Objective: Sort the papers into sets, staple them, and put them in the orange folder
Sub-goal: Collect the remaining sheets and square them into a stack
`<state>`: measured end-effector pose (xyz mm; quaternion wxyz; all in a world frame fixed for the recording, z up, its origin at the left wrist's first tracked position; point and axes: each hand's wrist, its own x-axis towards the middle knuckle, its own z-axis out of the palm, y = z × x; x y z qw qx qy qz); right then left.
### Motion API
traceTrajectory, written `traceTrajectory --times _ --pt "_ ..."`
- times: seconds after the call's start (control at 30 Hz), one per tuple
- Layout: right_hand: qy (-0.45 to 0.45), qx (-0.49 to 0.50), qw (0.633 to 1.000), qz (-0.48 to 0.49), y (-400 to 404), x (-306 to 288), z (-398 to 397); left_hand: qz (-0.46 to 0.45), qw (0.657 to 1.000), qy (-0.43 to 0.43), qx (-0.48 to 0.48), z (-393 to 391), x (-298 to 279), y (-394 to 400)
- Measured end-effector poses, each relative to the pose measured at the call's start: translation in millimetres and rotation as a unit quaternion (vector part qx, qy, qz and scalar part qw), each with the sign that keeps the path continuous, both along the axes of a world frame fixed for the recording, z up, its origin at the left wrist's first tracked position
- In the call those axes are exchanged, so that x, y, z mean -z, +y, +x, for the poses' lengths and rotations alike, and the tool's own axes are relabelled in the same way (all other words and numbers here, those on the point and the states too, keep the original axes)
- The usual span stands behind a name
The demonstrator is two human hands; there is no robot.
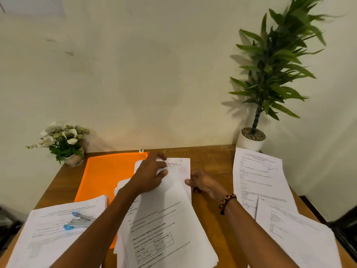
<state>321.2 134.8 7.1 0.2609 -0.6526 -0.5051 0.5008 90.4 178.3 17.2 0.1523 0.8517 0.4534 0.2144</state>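
An orange folder [108,175] lies flat at the back left of the wooden table [210,157]. A set of printed sheets [177,171] lies partly over the folder's right side. My left hand [149,175] rests on top of these sheets with fingers spread. My right hand [202,182] pinches their right edge between thumb and fingers. A thicker stack of printed pages [164,229] lies in front of them, under my left forearm. A blue and silver stapler [80,221] sits on another paper pile [58,229] at the front left.
More papers [258,180] lie at the right, with a further sheet [293,235] at the front right. A white pot with a tall green plant [251,140] stands in the back right corner, a small flower pot [65,144] in the back left. A wall is close behind.
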Motion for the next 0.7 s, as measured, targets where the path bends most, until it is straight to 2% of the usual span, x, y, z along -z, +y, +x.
traceTrajectory --times 0.13,0.33,0.43,0.57,0.7 --pt "-0.012 -0.040 0.999 0.006 -23 -5 7 0.027 0.999 0.011 0.039 11 -10 -9" --pt "-0.021 -0.104 0.994 0.010 -61 -25 3 -0.060 0.994 0.029 0.091 27 -29 -26" --pt "0.022 -0.063 0.998 0.018 -79 -32 -2 -0.067 0.991 0.044 0.103 31 -33 -32" --pt "0.149 0.023 0.987 0.056 -100 -18 -13 -0.066 0.987 0.031 0.142 37 -40 -42" --pt "0.112 0.043 0.982 0.148 -121 -21 -24 -0.080 0.982 0.025 0.171 48 -47 -56"
